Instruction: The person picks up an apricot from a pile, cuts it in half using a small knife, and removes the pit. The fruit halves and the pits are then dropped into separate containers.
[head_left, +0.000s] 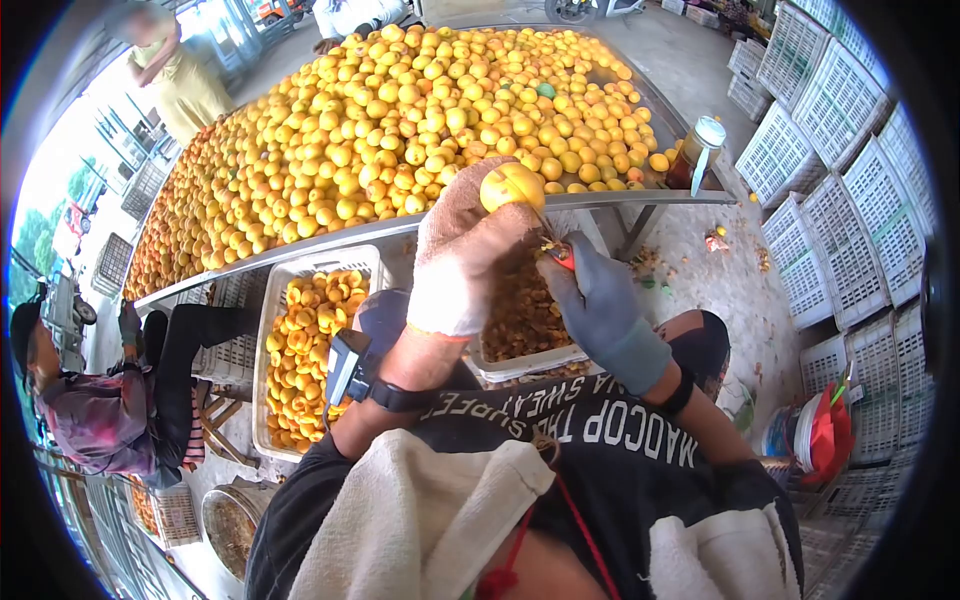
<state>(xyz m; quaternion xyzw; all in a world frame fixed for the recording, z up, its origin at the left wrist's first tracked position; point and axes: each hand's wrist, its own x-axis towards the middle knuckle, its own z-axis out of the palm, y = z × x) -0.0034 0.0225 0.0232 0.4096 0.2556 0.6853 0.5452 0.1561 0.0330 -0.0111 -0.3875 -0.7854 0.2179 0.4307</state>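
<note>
Fingers (478,205) of our left hand (455,255), in a pale glove, curl around a yellow fruit (511,185), raised just in front of the desk's (640,197) near edge. Our right hand (597,300), grey-gloved and angled upward, grips a small red-handled tool (562,255) closed in its fist just below the fruit.

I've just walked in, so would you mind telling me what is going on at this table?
A seated person holds a yellow fruit up in the left hand, in a light glove, while the right hand, in a grey glove, works a small red-handled tool at its underside. A long table in front is heaped with the same fruit. Below it stand a white crate of cut halves and a tray of brown bits. Another person sits on the left.
</note>
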